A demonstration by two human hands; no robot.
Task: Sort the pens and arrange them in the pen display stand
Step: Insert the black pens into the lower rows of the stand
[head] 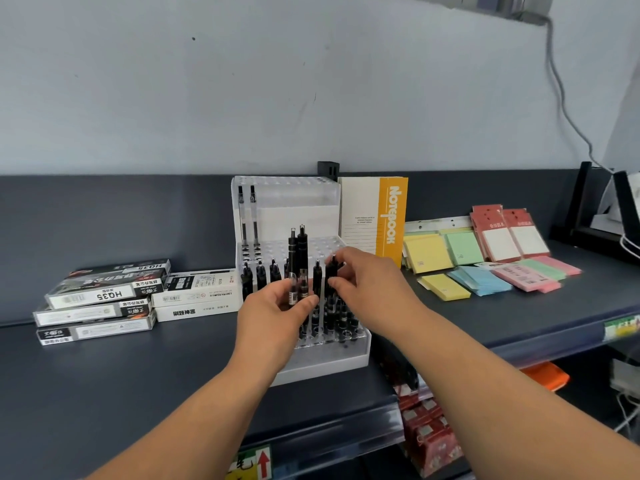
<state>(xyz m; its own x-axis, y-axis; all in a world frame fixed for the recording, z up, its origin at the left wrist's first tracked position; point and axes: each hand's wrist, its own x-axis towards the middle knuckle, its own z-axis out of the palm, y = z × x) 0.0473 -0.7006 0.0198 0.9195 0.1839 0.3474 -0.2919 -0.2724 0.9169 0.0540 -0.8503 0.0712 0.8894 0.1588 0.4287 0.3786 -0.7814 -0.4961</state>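
Observation:
A clear stepped pen display stand point(287, 199) on a white base sits on the dark shelf. Several black pens point(260, 273) stand in its front rows, and two clear-barrelled pens point(246, 216) stand in the back left holes. My left hand point(277, 317) grips two black pens point(298, 261) upright in front of the stand. My right hand point(367, 285) pinches the top of a black pen point(333, 271) that stands in the stand's middle row.
Stacked pen boxes point(104, 299) lie left of the stand. A yellow-spined notebook point(375, 220) leans behind it on the right. Coloured sticky-note pads point(481, 268) and red packs point(505, 233) cover the right of the shelf point(121, 393). A lower shelf holds red packets point(429, 434).

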